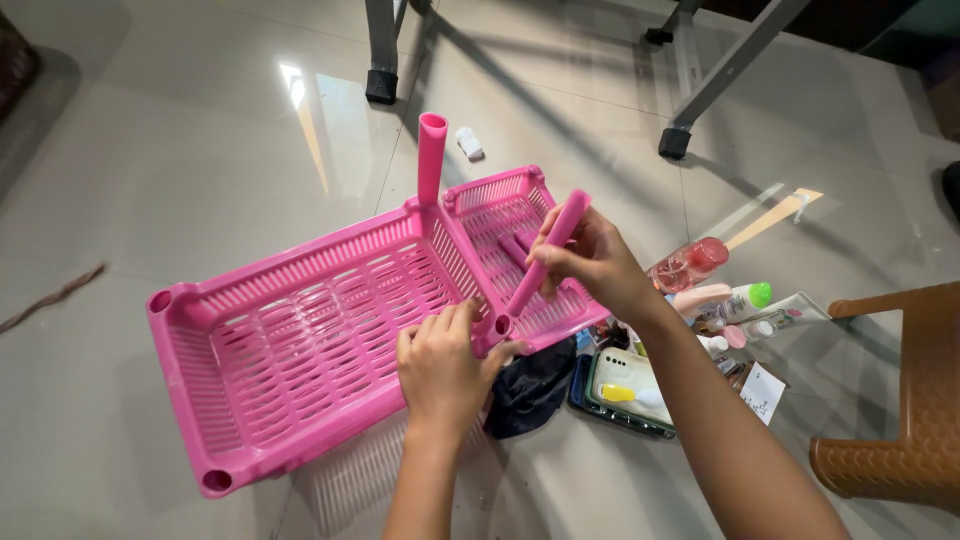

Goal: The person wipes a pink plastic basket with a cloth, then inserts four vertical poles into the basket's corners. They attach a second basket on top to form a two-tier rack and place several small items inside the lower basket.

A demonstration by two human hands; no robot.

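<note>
1. The left hand (440, 365) is clenching around the near corner socket of the large pink tray (290, 350), which is lying on the glossy tiled floor (180, 150), at about 6 o'clock from the view's centre.
2. The right hand (590, 262) is grasping a pink tube (545, 255) near its middle, holding it tilted with its lower end meeting the corner socket beside the left thumb.
3. An upright tube (431, 158) is already standing in the tray's far corner, at 12 o'clock from the hands.
4. A smaller pink tray (515, 245) is sitting just beside the large one, with loose tubes lying inside it, under the right hand.
5. The tube is looking light, stiff and smooth, so it is probably slipping easily; gripping mid-shaft seems to be giving the best control, judging from its shape.
6. Bottles (715, 285), a dark cloth (530, 390) and a small box (625, 395) are lying at 3 to 4 o'clock; a brown chair (900, 400) is standing further right.
</note>
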